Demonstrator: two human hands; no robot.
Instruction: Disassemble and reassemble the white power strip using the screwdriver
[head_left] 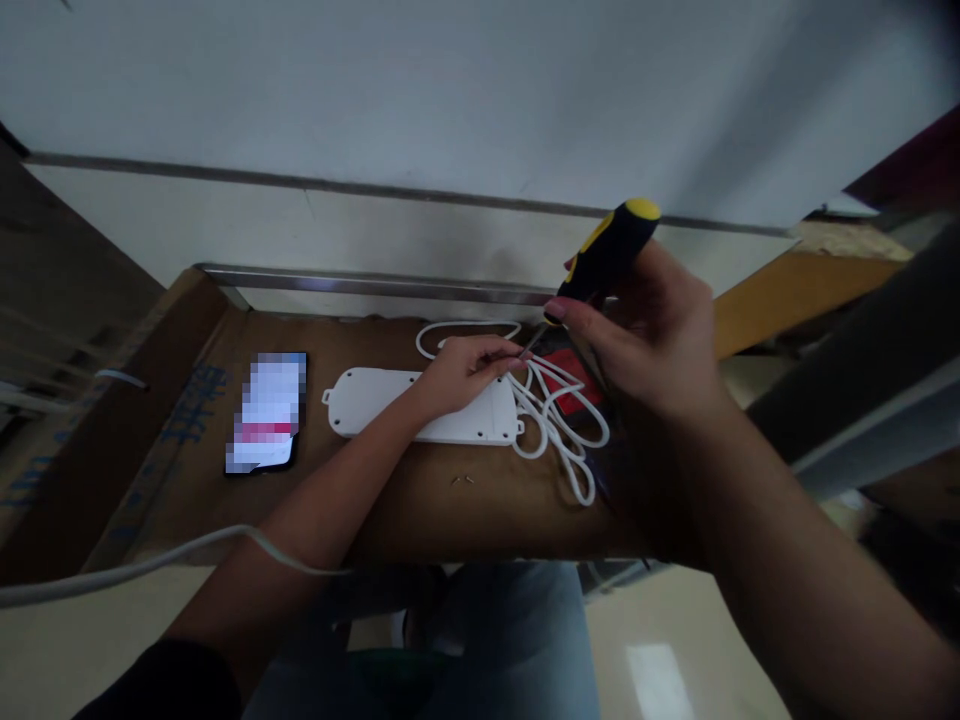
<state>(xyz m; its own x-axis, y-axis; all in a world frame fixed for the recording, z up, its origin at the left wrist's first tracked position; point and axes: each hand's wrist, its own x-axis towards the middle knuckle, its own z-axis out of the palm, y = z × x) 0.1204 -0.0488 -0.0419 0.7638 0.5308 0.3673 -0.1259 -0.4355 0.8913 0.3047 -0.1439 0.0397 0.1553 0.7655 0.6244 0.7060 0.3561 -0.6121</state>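
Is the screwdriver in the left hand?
No, the right hand grips the screwdriver, while the left hand rests on the power strip.

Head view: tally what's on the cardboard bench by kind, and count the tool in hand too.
Power strip: 1
Coiled white cord: 1
Screwdriver, in the right hand: 1
Phone: 1
Loose screws: 2
Red item under the cord, unclear: 1
Total: 7
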